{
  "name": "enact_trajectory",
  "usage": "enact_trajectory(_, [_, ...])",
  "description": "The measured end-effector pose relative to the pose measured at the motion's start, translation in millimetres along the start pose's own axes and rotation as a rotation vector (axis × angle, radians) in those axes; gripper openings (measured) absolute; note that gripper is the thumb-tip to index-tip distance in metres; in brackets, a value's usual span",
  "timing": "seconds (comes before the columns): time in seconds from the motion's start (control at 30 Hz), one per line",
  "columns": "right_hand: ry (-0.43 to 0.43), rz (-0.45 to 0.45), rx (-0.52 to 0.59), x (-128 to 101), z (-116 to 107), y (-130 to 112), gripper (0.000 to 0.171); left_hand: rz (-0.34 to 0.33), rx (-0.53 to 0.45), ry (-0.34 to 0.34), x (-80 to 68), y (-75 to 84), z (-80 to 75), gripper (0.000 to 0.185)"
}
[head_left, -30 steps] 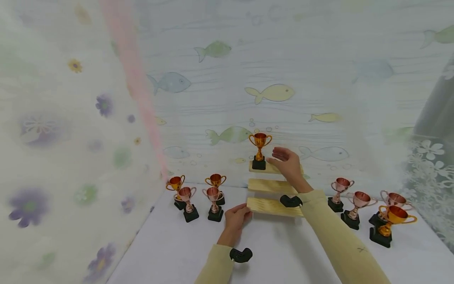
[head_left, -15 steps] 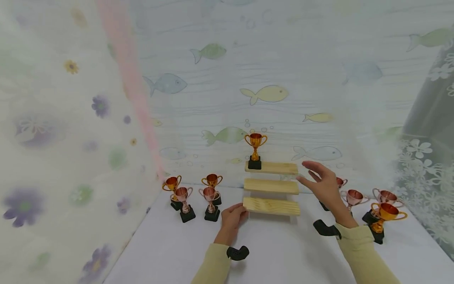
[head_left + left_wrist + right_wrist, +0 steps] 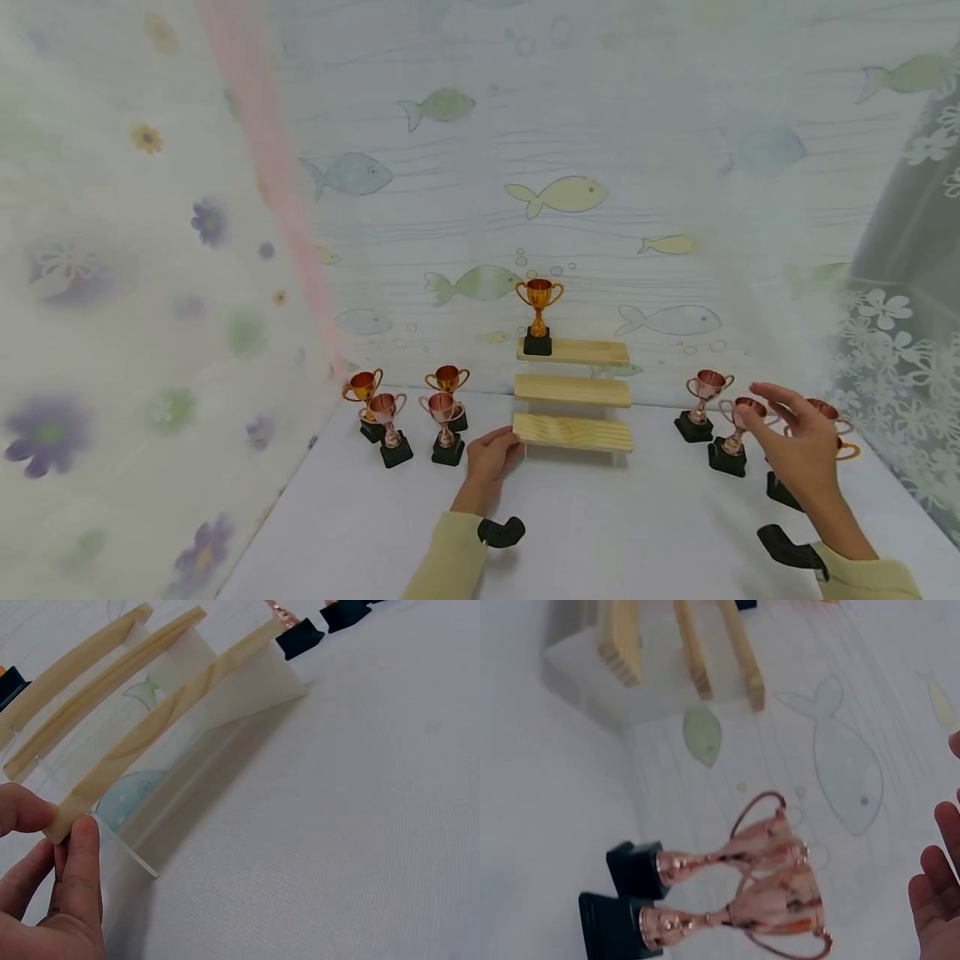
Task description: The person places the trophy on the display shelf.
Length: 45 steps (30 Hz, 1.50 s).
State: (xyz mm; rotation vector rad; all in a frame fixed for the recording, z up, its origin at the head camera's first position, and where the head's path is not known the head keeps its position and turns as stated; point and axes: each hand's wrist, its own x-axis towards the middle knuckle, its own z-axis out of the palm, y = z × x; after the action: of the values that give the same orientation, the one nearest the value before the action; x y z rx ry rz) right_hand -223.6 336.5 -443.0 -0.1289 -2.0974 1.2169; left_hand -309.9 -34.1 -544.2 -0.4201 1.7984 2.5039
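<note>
A three-step wooden riser [image 3: 573, 390] with clear side panels stands against the back wall. A gold trophy [image 3: 537, 315] sits at the left end of its top step. My left hand [image 3: 491, 450] pinches the left end of the lowest step [image 3: 172, 712] between thumb and forefinger [image 3: 81, 847]. My right hand [image 3: 795, 442] hovers open, fingers spread, over the trophies on the right and holds nothing. It is nearest a copper trophy [image 3: 731, 433]. In the right wrist view two copper trophies [image 3: 735, 889] stand side by side, with my fingers [image 3: 934, 900] apart from them.
Several gold and copper trophies [image 3: 408, 412] stand in a group left of the riser. More trophies [image 3: 701, 404] stand to its right, some hidden behind my right hand. Patterned curtains close in the white table [image 3: 600, 525] on the left, back and right.
My right hand has left the top step beside the gold trophy and swung down and right to the right-hand trophy group. The left hand has kept its pinch on the lowest step.
</note>
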Motion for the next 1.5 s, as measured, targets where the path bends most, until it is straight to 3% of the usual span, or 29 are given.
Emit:
enact_trajectory(0.2, [0.115, 0.116, 0.005, 0.0, -31.8, 22.8, 0.034, -0.005, 0.021, 0.013, -1.9, -1.1, -0.7, 0.034])
enact_trajectory(0.4, [0.223, 0.158, -0.051, 0.5, -47.8, 46.4, 0.044, -0.013, 0.039, 0.015, -2.3, -1.0, -2.0, 0.035])
enact_trajectory(0.53, [0.235, 0.243, -0.158, -1.9, -52.8, 61.8, 0.050, -0.008, 0.033, 0.010, -0.7, -0.9, -0.2, 0.035])
enact_trajectory(0.73, [0.163, 0.407, -0.273, -2.3, -54.2, 77.2, 0.058, -0.003, 0.028, 0.020, -0.5, -0.6, 1.2, 0.034])
enact_trajectory(0.9, [0.103, 0.527, -0.207, -1.1, -54.2, 85.6, 0.068, -0.018, 0.029, 0.023, -1.3, -0.1, 2.7, 0.034])
enact_trajectory(1.2, [0.089, 0.572, -0.100, -1.2, -48.8, 85.7, 0.074, -0.028, 0.016, 0.024, -4.1, 1.5, 5.0, 0.034])
enact_trajectory(1.5, [0.147, 0.574, 0.044, -2.2, -44.1, 89.4, 0.054, -0.055, -0.026, 0.031, -5.3, 1.8, 3.5, 0.035])
